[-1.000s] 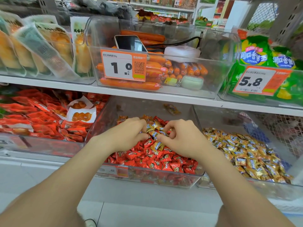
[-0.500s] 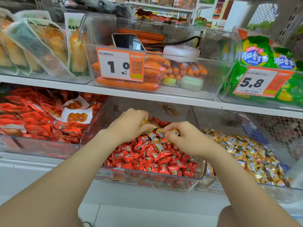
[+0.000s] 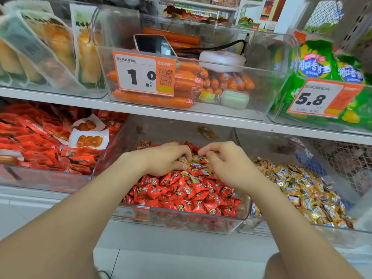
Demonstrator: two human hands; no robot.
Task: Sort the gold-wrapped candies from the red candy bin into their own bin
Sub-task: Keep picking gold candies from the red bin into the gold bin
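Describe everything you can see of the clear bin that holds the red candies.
The red candy bin is a clear plastic box with rounded corners, upright on the lower shelf. An orange label sits on its front wall. Its front half is heaped with red candies, gold-wrapped candies mixed in; the back is nearly bare. The left hand pinches gold ones, and the right hand curls beside it. The gold candy bin stands at its right.

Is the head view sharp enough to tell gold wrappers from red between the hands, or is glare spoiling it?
Head view: centre sharp and evenly lit, gold candies stand out from red candies; faint reflections on the clear bin front; corners softer, wide-angle stretched.
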